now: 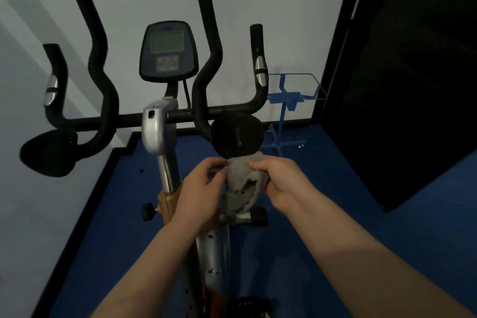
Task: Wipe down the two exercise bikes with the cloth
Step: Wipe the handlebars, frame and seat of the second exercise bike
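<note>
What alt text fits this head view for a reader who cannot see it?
Both hands, left hand and right hand, bunch a crumpled grey cloth in front of a silver-framed exercise bike with black handlebars and a dark oval console, on blue flooring.

head cam | looks forward-down | close over exercise bike [165,137]

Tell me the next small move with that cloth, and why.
Probably lift the bunched grey cloth onto the round black pad just above it and start wiping. Both the left hand and right hand hold it gathered in mid-air, touching no part of the bike.
</note>
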Tool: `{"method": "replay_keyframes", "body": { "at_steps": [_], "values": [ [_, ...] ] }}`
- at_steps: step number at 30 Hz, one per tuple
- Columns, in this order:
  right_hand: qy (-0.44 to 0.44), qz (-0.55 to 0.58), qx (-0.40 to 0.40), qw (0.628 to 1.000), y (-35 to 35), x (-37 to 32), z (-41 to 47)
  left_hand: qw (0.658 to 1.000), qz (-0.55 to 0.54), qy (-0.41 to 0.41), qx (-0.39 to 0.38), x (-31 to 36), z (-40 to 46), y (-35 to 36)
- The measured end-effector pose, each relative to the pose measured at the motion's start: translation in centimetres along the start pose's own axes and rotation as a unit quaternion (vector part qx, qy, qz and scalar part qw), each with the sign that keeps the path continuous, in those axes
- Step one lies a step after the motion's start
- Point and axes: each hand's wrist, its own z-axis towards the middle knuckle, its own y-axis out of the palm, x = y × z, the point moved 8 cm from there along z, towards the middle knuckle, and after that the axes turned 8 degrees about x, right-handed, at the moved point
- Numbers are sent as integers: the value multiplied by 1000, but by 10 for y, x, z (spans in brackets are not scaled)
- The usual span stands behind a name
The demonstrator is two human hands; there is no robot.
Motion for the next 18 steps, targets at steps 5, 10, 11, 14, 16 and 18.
{"method": "replay_keyframes", "body": {
  "at_steps": [5,10,11,14,16,18],
  "values": [
    [-2,0,45,999,15,0,1,1000,1,23,3,2,6,-2],
    [-103,-32,83,991,-11,-7,-12,998,-5,48,50,13,24,-26],
    [-154,-48,108,981,-22,-16,-17,996,-10,59,60,19,29,-30],
    [-314,-76,165,932,-34,-55,-31,989,-26,122,83,44,48,-33],
    [-399,-109,169,895,-22,-77,-36,980,-15,182,82,66,61,-26],
    [-468,-171,164,852,-4,-90,-39,975,27,214,49,77,74,-8]
  ]
}}
